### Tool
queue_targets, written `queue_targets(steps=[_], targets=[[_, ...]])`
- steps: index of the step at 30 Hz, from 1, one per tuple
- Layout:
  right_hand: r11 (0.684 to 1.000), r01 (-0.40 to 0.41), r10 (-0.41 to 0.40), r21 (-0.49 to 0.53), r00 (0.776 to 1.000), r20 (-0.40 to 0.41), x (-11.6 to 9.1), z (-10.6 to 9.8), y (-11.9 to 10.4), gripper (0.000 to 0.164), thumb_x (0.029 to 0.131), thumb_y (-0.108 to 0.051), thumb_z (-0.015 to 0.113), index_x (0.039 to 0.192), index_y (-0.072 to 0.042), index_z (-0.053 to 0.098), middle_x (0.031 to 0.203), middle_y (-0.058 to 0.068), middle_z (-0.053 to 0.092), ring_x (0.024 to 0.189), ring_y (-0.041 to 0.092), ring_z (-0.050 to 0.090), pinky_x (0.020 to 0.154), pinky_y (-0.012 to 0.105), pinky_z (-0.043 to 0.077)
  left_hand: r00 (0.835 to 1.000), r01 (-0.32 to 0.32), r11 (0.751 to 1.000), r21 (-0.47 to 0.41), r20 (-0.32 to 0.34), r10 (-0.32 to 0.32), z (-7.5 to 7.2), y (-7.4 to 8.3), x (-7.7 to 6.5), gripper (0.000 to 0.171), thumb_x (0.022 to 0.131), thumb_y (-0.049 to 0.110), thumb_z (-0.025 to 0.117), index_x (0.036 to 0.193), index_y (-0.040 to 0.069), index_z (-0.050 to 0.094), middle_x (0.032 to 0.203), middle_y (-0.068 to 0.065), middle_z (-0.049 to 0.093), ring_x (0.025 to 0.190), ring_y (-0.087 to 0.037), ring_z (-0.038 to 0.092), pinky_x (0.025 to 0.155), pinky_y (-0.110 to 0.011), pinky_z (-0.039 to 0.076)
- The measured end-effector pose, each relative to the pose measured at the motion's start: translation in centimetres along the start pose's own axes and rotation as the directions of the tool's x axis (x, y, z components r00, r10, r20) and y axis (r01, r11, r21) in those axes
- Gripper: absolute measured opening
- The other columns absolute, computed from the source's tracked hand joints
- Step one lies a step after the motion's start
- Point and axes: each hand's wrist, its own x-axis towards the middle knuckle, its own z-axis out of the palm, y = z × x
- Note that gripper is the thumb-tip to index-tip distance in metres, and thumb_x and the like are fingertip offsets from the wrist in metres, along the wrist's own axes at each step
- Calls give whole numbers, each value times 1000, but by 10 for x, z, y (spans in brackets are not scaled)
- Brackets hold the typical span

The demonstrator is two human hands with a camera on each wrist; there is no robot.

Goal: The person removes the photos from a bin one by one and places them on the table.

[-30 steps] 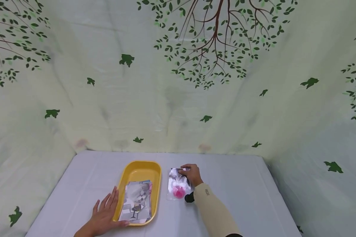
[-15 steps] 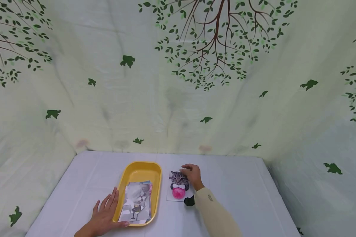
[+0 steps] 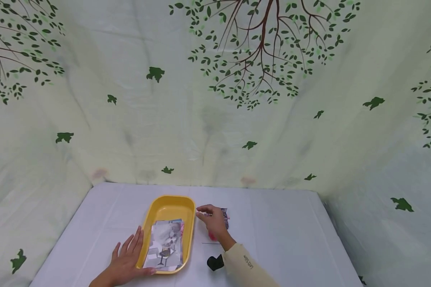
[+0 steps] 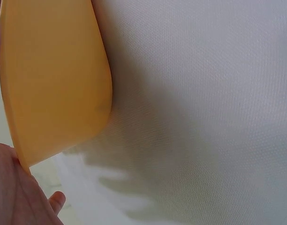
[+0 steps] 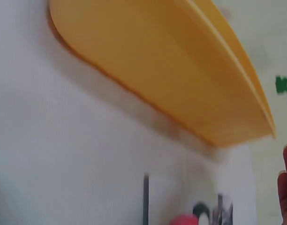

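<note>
A yellow tray [image 3: 170, 207] holds a small pile of photo cards [image 3: 167, 239]; the top one is greyish, with a wine glass on it. At the tray's near left rim rests my left hand [image 3: 125, 261], fingers spread and straight, thumb over the near edge. To the right of the tray lies a cat picture card [image 3: 225, 217] with a pink ball, partly hidden under my right hand [image 3: 215, 225]. That hand holds nothing visible; its thumb and fingers point at the tray's right rim. The right wrist view shows the tray's side wall [image 5: 134, 51] close by.
A white cloth covers the table [image 3: 291, 239]. Pale curtains [image 3: 201, 131] printed with branches and leaves enclose the back and sides. A black rounded thing [image 3: 215, 263] sits at the right wrist, by the beige sleeve [image 3: 249, 267].
My right hand has left the far right corner of the cat card and moved left toward the tray, now covering much of the card. The left hand and tray have stayed put.
</note>
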Motion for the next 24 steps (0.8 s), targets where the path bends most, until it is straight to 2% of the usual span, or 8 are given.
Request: queue_targets(steps=[3, 6, 12, 15, 19, 24], targets=[[996, 83, -83, -15, 996, 41, -7, 12, -10, 16, 87, -16, 73, 101, -11, 74, 97, -6, 69, 98, 16, 60, 94, 45, 48, 1000, 7, 1000, -14, 12, -7, 0, 0, 1, 132, 70, 72, 66, 150, -6, -4, 158, -22, -2, 138, -48, 8, 104, -71, -4], [993, 111, -109, -30, 991, 83, -10, 24, -19, 14, 85, -16, 74, 99, -13, 73, 95, -5, 69, 97, 19, 59, 93, 46, 47, 1000, 1, 1000, -17, 5, -1, -1, -2, 1, 132, 69, 72, 66, 150, -6, -3, 158, -22, -1, 137, -48, 8, 104, -71, -4], [999, 40, -35, -21, 981, 189, -12, 51, -31, 13, 85, -15, 74, 96, -13, 68, 101, 7, 67, 102, 29, 58, 97, 44, 46, 1000, -17, 1000, 5, -20, 17, -3, -3, 2, 132, 69, 73, 66, 151, -5, -3, 158, -22, 1, 137, -49, 12, 103, -72, 0], [999, 18, -8, -40, 974, 228, -11, 61, -34, 16, 84, -13, 75, 99, -10, 68, 101, 8, 68, 96, 20, 60, 93, 35, 49, 1000, -10, 1000, -14, -3, 10, -4, -1, 2, 131, 69, 71, 67, 150, -6, -1, 158, -23, 1, 137, -51, 12, 103, -73, -1], [996, 1, 19, -90, 974, 224, -10, 72, -36, 17, 83, -10, 76, 97, -7, 68, 91, 2, 67, 79, 7, 57, 78, 21, 51, 1000, 4, 1000, -20, 26, -4, -4, 0, 3, 131, 70, 72, 66, 150, -7, -2, 158, -23, -1, 137, -51, 11, 103, -72, -2], [991, -65, 88, -121, 978, 191, -7, 85, -38, 19, 79, -7, 78, 96, -4, 69, 79, -5, 62, 70, 7, 53, 70, 20, 50, 1000, -19, 1000, -7, 12, 19, -1, -2, 3, 130, 72, 70, 66, 151, -4, -5, 159, -22, -1, 136, -50, 15, 103, -73, 1]])
